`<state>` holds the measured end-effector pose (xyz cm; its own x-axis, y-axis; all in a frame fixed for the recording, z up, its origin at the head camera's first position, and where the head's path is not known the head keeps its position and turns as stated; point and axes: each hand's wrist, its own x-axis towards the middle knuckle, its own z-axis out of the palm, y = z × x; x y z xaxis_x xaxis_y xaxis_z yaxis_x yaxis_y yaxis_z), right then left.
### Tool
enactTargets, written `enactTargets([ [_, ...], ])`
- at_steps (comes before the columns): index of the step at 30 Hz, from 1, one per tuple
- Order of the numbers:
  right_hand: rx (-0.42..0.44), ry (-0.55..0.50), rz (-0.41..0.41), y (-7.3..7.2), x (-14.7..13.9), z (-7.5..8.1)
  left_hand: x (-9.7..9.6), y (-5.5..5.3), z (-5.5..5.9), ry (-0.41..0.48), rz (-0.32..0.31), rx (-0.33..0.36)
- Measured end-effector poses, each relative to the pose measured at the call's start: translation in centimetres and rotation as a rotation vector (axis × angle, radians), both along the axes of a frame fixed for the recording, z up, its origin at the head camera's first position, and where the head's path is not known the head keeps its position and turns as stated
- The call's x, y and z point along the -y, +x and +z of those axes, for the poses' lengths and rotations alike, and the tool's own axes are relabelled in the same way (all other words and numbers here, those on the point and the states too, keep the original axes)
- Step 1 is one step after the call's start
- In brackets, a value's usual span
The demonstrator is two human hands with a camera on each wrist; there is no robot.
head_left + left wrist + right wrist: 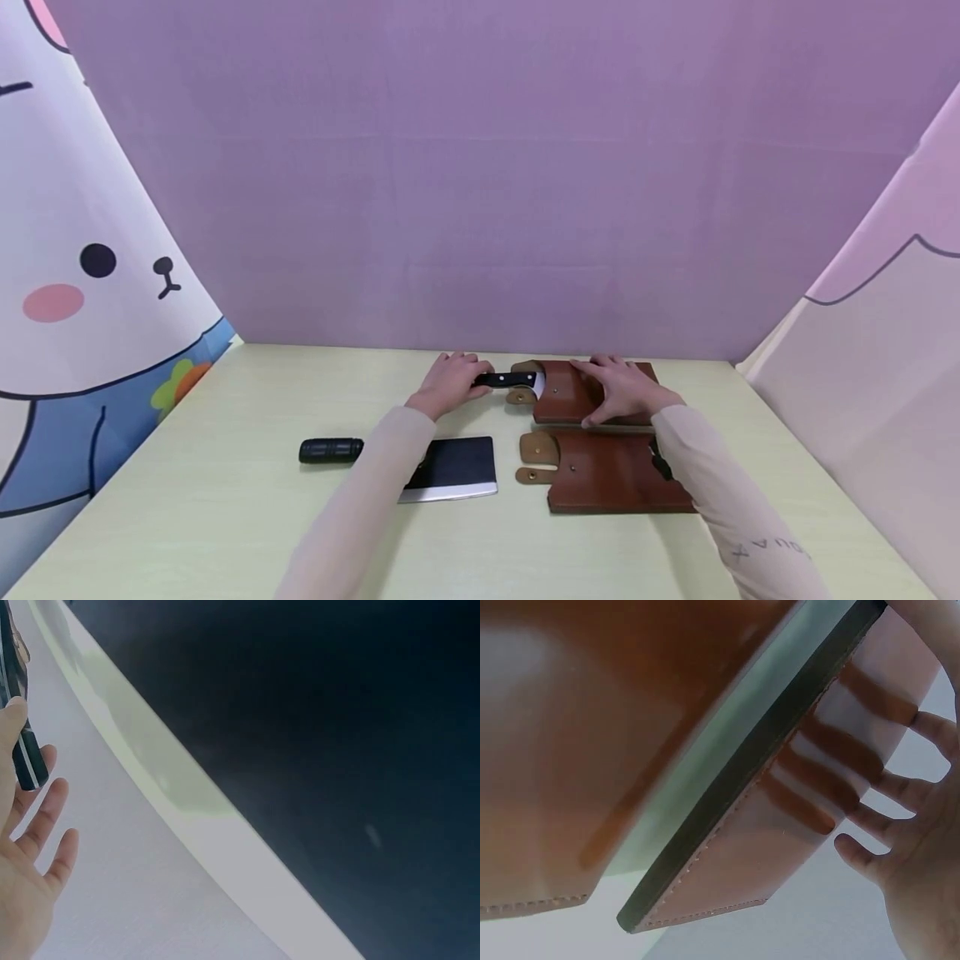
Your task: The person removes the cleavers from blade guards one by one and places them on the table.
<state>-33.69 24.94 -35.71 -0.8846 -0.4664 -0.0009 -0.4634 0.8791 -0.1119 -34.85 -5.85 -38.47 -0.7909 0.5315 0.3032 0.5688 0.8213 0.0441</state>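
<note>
My left hand point(453, 385) pinches the black riveted handle of a knife point(506, 380) between thumb and fingers. In the left wrist view the other fingers are spread away from the handle. A bit of silver blade shows at the mouth of a brown leather sheath point(558, 400); the rest is hidden inside it. Across that sheath my right hand point(622, 390) is spread, fingertips at its far edge and thumb at its near edge. In the right wrist view the straight fingers meet the glossy leather point(780, 817) along its edge.
Nearer me lies a second brown sheath point(615, 475), its tan straps unfastened, partly under my right forearm. A black-handled cleaver point(457, 467) lies to the left, crossed over by my left forearm. A purple cloth wall point(480, 208) stands behind the pale tabletop point(225, 483).
</note>
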Motion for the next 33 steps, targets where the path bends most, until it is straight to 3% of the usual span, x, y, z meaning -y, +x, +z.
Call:
enactTargets([
  [13,0.001,0.0,0.009,0.4,0.14,-0.1,0.54,-0.08,-0.49,-0.03,0.011,-0.054],
  [33,0.01,0.0,0.016,0.84,0.2,0.08,0.69,0.4,-0.5,0.058,-0.012,-0.053],
])
